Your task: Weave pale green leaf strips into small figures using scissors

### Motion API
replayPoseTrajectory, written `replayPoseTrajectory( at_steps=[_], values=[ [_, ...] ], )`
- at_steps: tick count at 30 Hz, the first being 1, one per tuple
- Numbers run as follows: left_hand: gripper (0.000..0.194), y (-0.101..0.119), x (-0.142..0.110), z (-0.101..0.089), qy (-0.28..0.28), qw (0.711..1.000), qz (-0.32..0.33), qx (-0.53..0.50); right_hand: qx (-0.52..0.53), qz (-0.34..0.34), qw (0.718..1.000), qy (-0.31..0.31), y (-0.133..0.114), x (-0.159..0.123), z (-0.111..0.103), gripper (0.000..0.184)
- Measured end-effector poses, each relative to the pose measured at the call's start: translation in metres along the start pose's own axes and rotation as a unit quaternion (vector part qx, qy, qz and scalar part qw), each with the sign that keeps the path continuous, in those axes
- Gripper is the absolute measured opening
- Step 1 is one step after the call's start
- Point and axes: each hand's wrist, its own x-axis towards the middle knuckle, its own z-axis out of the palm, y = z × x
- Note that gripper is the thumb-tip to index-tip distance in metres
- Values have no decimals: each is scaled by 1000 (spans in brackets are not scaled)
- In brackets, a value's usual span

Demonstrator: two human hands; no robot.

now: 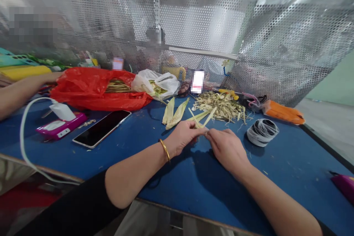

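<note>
Pinched closed, left hand (184,137) and right hand (228,150) hold at least two strips (211,115) near one spool (262,132).

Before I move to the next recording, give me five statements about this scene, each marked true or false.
1. The left hand holds pale strips. True.
2. The right hand is far from the left one. False: the two are close together.
3. A gold bracelet circles the left wrist. True.
4. The phone lies on the red bag. False: it lies on the blue table.
5. The string roll is right of the shredded pile. True.
</note>
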Motion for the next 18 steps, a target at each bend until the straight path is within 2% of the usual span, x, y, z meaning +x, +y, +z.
replayPoseTrajectory(
  at_steps=[5,9,10,12,14,15,16,18],
  values=[
    [37,-3,6,-1,41,996,58,50,53,5,998,-15,-10,-2,-5,30],
    [30,3,6,-4,27,996,58,63,150,16,987,-48,-10,-1,-18,31],
    [29,4,5,-5,19,996,54,74,181,25,983,-34,-7,0,-21,31],
    [28,5,2,-5,-8,994,42,98,215,61,973,47,0,3,-26,28],
    [29,4,-1,-4,-50,990,36,123,197,110,965,133,9,6,-28,26],
    [31,3,-1,-3,-73,988,36,135,181,128,964,144,13,7,-27,25],
    [33,1,-2,-2,-94,985,37,142,176,138,966,128,16,8,-26,24],
    [36,-3,-3,0,-128,980,35,145,218,142,965,42,19,10,-20,25]
  ],
)
